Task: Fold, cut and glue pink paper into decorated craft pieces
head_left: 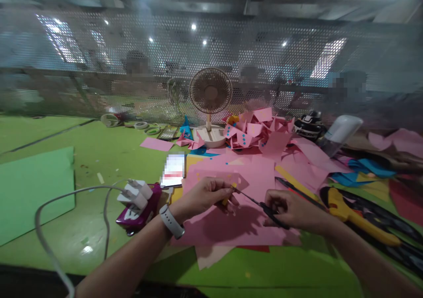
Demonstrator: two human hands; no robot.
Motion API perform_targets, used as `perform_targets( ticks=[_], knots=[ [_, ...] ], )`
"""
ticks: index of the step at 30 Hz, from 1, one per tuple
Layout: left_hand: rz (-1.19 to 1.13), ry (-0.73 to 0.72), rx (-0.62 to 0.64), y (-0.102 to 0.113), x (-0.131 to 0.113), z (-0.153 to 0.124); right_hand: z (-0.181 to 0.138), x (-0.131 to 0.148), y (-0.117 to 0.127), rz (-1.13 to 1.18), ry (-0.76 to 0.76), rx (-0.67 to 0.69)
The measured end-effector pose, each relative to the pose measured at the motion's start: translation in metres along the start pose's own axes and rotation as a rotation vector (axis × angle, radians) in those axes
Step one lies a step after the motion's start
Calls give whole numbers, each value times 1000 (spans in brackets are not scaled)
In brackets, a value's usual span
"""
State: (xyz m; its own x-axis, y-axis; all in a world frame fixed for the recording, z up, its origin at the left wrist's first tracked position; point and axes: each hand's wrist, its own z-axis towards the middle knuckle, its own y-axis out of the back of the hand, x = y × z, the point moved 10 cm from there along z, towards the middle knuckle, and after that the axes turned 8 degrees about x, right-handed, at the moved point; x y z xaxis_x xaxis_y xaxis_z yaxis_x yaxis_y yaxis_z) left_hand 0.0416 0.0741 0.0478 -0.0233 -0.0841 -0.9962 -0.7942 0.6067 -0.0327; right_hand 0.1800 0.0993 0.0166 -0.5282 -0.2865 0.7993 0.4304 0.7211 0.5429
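My left hand (211, 194), with a grey watch band at the wrist, pinches a small piece of yellow paper (234, 186). More yellow shows under its fingers. My right hand (284, 207) is closed around the dark handles of a pair of scissors (269, 212). The blades point left, and their tips reach the yellow paper at my left fingertips. Whether the blades are closed I cannot tell. Both hands are above a stack of pink paper sheets (228, 229), where their shadows fall.
Folded pink paper pieces (249, 133) are heaped beside a small fan (210, 91). Left of my hands are a phone (173, 170) and white chargers (137, 194) with a grey cable. Large yellow-and-black scissors (363, 221) lie at right, a green sheet (36, 192) at far left.
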Motion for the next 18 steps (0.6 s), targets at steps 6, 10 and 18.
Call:
perform_targets(
  ticks=[6,10,18],
  knots=[
    [-2,9,4,1,3,0,0,-3,-1,10,3,21],
    [-8,12,-1,1,4,0,0,-2,-2,-13,-4,18],
    [-15,23,9,0,5,-1,0,0,-1,-73,-12,12]
  ],
)
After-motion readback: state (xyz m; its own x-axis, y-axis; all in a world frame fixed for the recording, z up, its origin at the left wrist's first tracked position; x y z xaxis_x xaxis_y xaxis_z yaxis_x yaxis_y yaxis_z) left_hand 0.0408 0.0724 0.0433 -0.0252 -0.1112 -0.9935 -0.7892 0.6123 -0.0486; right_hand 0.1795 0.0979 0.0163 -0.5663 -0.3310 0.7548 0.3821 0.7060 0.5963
